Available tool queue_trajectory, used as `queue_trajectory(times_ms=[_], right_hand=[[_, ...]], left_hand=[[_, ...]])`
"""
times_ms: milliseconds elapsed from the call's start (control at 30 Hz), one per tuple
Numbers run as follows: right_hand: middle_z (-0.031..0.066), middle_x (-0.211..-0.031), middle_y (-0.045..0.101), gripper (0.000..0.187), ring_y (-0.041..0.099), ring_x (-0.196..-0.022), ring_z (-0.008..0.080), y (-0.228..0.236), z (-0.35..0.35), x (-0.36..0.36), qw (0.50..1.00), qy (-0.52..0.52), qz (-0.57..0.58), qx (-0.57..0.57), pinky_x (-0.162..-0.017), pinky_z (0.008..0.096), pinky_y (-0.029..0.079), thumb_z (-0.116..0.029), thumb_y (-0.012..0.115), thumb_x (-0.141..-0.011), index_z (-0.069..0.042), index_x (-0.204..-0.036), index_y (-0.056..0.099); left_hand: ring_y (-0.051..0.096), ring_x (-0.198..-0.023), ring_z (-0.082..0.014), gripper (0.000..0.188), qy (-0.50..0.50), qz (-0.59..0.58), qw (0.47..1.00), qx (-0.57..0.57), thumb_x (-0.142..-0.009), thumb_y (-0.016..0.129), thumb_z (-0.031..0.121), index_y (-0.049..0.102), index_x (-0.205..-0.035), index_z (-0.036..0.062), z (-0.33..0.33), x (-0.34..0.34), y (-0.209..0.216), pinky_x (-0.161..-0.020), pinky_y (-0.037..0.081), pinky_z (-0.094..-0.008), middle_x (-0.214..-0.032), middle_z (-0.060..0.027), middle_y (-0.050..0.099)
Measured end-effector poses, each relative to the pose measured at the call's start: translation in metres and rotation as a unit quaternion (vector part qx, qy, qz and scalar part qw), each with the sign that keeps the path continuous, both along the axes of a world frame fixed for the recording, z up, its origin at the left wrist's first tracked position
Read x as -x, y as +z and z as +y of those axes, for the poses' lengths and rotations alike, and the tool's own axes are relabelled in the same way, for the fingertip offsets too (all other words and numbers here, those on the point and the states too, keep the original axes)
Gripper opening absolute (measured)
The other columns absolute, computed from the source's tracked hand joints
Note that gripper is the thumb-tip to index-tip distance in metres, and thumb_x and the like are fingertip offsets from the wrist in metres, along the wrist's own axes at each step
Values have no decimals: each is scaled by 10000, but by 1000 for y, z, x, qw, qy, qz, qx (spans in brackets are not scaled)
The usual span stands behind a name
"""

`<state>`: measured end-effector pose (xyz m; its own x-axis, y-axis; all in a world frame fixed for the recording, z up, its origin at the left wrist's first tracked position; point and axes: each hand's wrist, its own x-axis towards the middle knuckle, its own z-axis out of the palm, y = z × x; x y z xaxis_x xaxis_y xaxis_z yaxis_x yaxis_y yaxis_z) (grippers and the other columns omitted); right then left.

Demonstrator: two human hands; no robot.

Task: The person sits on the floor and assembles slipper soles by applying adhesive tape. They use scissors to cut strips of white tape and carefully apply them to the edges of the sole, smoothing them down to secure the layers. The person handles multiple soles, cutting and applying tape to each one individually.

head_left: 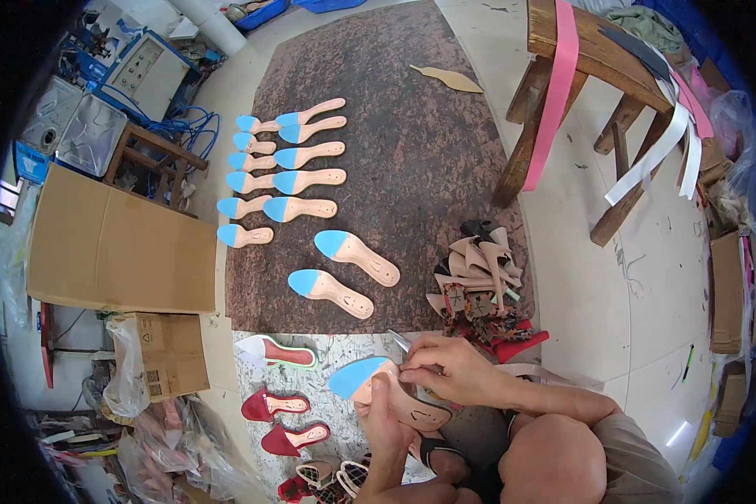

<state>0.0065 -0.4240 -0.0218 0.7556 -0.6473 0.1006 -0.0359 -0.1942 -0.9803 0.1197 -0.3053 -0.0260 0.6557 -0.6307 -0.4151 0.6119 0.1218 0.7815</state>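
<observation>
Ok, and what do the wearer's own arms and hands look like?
Left hand and right hand: both ungloved. No watch or cables visible. Right forearm is sleeveless up to the elbow; grey-brown cloth shows beside it, possibly a sleeve. Little of the left forearm shows.

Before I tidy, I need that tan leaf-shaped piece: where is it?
The tan piece lies near the head view's top, right of centre, on the mottled mat, left of the wooden stool.
</observation>
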Motion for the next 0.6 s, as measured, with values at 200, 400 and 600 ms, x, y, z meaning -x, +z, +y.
queue_trajectory(times_ms=[200,400,600], right_hand=[[160,-857,637,211,632,-783,338,2,-2,-4,998,26,41,-36,-676,414,491,-199,672,-871,10,-850,660],[126,-777,601,179,606,-717,238,-13,2,-9,999,-11,41,-33,-619,349,459,-152,683,-878,16,-866,622],[130,-879,616,138,612,-786,234,-8,4,-11,988,-105,-63,-98,-649,345,468,-88,680,-873,21,-840,601]], left_hand=[[656,-960,-183,223,-25,-39,999,6,-987,561,146,627,-1122,-18,3,0,-16,-829,548,-323,-1085,-120,666],[654,-994,-199,283,-65,-75,995,11,-1009,519,152,626,-1161,-61,-3,7,-18,-867,539,-323,-1127,-142,663],[630,-1065,-214,305,-55,-92,994,-8,-1000,522,133,598,-1209,-76,-12,15,-19,-926,515,-336,-1220,-151,625]])
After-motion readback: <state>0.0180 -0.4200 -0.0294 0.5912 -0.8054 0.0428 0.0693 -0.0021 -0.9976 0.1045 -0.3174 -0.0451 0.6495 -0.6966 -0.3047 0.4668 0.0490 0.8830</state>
